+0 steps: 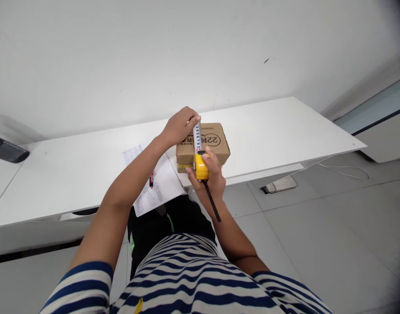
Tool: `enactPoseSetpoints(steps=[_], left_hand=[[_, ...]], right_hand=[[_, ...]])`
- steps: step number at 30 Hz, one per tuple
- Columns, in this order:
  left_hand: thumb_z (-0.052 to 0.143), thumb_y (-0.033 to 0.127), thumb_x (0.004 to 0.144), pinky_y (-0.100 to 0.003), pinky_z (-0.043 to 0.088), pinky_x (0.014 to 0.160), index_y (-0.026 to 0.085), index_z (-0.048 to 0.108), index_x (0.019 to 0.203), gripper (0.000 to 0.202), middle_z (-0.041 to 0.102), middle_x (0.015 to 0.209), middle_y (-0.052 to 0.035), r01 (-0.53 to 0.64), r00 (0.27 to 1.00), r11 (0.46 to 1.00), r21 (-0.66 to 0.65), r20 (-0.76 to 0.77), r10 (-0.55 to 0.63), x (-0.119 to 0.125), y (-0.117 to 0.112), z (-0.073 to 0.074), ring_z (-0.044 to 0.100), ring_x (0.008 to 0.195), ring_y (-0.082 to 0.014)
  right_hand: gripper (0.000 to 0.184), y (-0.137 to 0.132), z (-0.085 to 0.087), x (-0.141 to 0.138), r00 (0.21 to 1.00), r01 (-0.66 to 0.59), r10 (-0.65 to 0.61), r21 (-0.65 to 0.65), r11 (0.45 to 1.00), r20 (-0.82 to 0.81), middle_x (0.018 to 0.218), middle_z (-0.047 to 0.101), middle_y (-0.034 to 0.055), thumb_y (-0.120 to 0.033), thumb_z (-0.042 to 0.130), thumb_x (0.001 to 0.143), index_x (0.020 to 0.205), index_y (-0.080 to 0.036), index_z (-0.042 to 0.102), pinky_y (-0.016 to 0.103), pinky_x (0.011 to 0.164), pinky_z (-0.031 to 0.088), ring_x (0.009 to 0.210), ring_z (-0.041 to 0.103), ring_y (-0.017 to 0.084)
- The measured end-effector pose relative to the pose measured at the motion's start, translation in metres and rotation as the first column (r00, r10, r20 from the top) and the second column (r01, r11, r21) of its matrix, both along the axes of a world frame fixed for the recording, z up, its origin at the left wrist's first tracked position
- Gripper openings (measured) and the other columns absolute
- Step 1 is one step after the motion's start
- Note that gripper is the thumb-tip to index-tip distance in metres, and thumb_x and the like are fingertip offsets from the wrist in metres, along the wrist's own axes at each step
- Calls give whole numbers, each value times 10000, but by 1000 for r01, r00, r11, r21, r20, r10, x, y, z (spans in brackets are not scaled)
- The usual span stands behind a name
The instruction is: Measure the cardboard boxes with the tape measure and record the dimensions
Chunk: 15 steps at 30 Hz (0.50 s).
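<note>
Head view. Yellow tape measure (202, 166): at near side of cardboard carton (221, 146), blade (197, 138) laid over the printed top toward the wall side. Left hand (181, 125): fingers closed on the blade's far end, tip hidden beneath. Right hand (214, 174): fingers wrapped around the case, black strap (212, 201) dangling below.

Risks, by judgement. Recoil of blade into case: likely on any slackening of left fingers; lock state not discernible. Skewed reading: possible from a slanted blade or a tip set off the carton's far edge, hard to notice under covering fingers. Sliding of carton: possible under a strong pull from the right. Fall of papers (163, 192), with pen (151, 179) on top: plausible after a brush from left forearm or lap, given partial overhang.

Edges and room. Tabletop (268, 131): near edge just beside carton's front, exact overlap unclear; little margin for any shift toward the body. Behind: strip of white surface, then wall (219, 56) as limit. To the right: broadest stretch for moving, up to the far corner. To the left: papers close by, dark object (8, 149) well apart.
</note>
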<state>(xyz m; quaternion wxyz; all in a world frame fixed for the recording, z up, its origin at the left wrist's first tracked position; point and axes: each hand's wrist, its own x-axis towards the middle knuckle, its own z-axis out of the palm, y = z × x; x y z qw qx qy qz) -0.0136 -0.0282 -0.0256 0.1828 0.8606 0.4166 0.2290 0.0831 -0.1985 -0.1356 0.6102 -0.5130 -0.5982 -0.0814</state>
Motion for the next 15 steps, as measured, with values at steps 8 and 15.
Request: enactPoseSetpoints(steps=[8, 15], left_hand=[[578, 444, 1016, -350, 534, 885, 215, 595, 1007, 230, 706, 1108, -77, 118, 973, 976, -184, 220, -76, -10, -93, 36, 642, 1001, -188], [462, 597, 1032, -444, 548, 991, 220, 647, 1073, 421, 692, 1247, -120, 140, 990, 977, -163, 51, -133, -1, -110, 20, 647, 1158, -266]], right_hand=[[700, 6, -43, 30, 942, 64, -31, 89, 994, -335, 1338, 733, 150, -467, 842, 838, 1412, -240, 513, 533, 1060, 626, 1249, 746, 278], [531, -5, -35, 35, 891, 34, 22, 114, 993, -453, 1076, 770, 92, -529, 870, 773, 1128, -216, 629, 523, 927, 661, 996, 793, 278]])
